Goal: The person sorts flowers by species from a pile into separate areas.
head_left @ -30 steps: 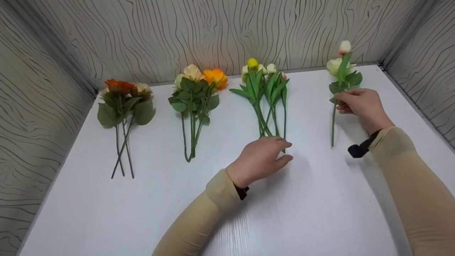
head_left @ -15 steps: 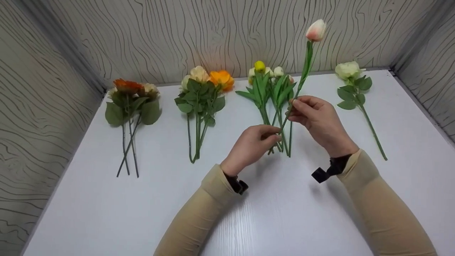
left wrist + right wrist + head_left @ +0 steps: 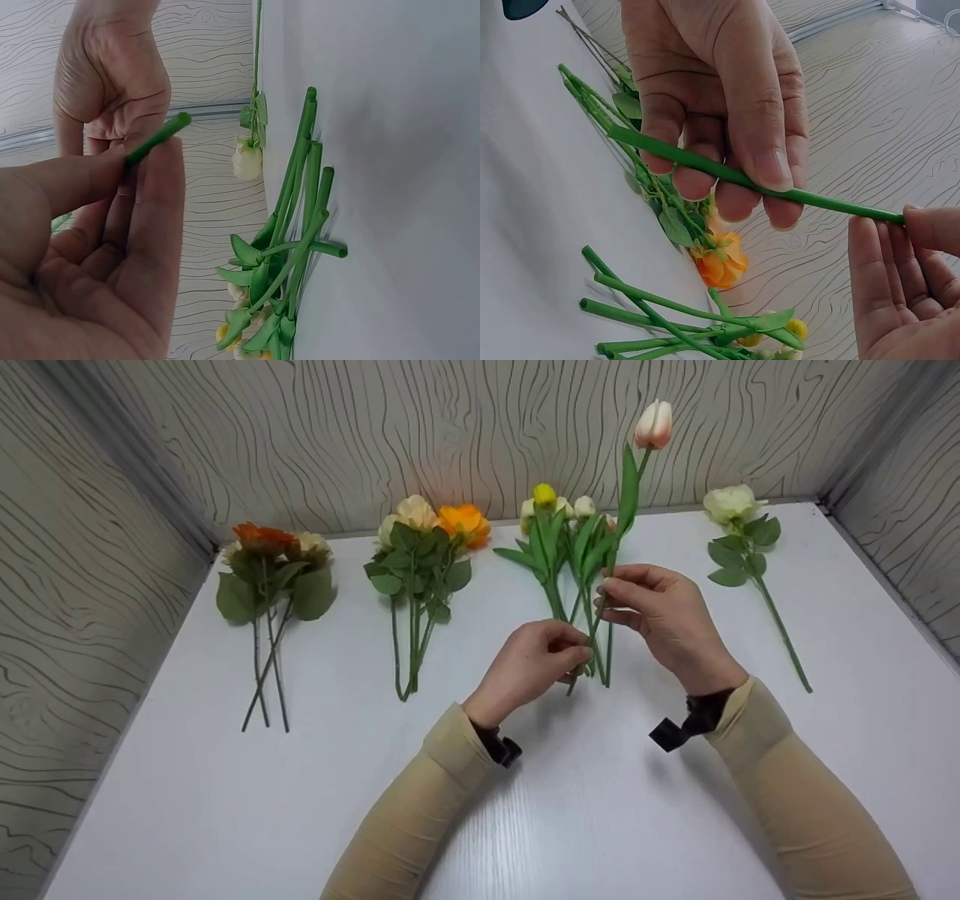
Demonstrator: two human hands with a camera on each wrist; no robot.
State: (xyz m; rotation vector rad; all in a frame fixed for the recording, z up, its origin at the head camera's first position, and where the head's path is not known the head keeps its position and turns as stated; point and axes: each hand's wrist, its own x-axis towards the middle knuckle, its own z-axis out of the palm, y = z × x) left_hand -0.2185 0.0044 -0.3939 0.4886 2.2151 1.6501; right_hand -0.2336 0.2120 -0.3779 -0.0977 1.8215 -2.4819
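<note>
A pink-and-white tulip (image 3: 654, 426) is held upright and slightly tilted above the table, its bloom rising in front of the back wall. My left hand (image 3: 529, 667) pinches its stem near the lower end, and the cut end sticks out past the fingers in the left wrist view. Higher on the stem, my right hand (image 3: 667, 622) grips it between thumb and fingers. Behind both hands lies a bunch of tulips (image 3: 551, 547) with white and yellow blooms, its stems crossing on the table and partly covered by the left hand.
On the white table (image 3: 225, 825), a bunch with orange and cream roselike flowers (image 3: 412, 555) lies left of the tulips. Farther left is a bunch with a rust-orange flower (image 3: 262, 540). One white rose (image 3: 731, 506) lies at right. A wood-grain wall (image 3: 420, 427) stands behind.
My right hand has carried the tulip leftward from beside the white rose to above the tulip bunch. My left hand has taken hold of the stem's lower part. The bloom has turned slightly.
</note>
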